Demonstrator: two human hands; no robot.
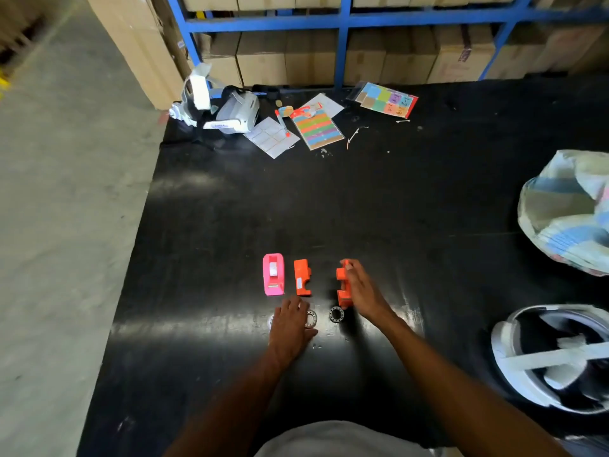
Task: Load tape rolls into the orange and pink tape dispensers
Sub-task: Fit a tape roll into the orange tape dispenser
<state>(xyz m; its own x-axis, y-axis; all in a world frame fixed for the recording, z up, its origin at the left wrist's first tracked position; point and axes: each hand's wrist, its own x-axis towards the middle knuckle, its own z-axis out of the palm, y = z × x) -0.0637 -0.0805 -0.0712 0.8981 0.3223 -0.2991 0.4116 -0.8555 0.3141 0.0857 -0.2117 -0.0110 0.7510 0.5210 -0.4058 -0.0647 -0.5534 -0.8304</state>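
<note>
A pink tape dispenser point(273, 274) stands on the black table with a white roll showing in its well. Right of it lies an orange dispenser half point(302, 277). My right hand point(362, 290) grips a second orange dispenser piece point(342, 285) at its right side. My left hand point(290, 328) rests palm down just below the pink dispenser, partly covering a clear tape roll point(311, 318). Another clear tape roll point(336, 314) lies between my hands, beside the held orange piece.
At the back of the black table point(230, 225) lie a white headset point(230, 110), a red marker point(282, 123), sticker sheets point(318, 128) and a coloured card pack point(387, 99). A wrapped bundle point(566, 209) and a white helmet point(557, 354) sit at the right. Blue shelving point(342, 37) with boxes stands behind.
</note>
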